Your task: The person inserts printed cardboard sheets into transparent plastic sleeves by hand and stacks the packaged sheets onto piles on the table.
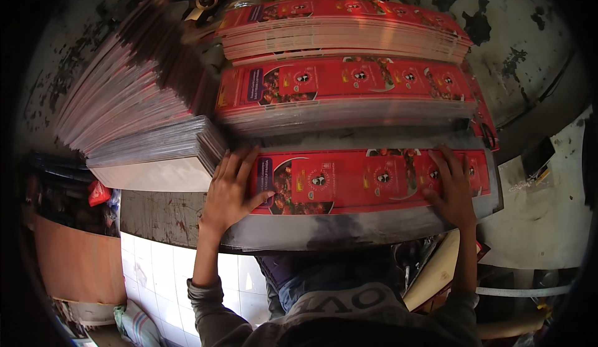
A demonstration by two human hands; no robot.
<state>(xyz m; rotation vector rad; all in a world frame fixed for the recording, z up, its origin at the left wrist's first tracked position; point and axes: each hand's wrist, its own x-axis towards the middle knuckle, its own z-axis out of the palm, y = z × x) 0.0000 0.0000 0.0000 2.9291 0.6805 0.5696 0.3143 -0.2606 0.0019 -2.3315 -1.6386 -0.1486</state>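
A long red printed sheet (355,188) with food pictures and round emblems lies in front of me, over a translucent grey sheet (336,232). My left hand (232,188) rests at the red sheet's left end, fingers stretched toward the far edge and thumb lying on the print. Near the right end, my right hand (450,188) lies flat with its fingers spread. Neither hand visibly grips anything. Just beyond is a stack of matching red sheets (330,89). Behind that stands another thick stack (349,36), its pale edges facing me.
To the left, a tall pile of thin sheets (124,98) fans out, with a grey-edged pile (156,145) against it. A tape roll (205,0) sits at the back. The worn table (159,216) ends before my body, above a white tiled floor (168,266).
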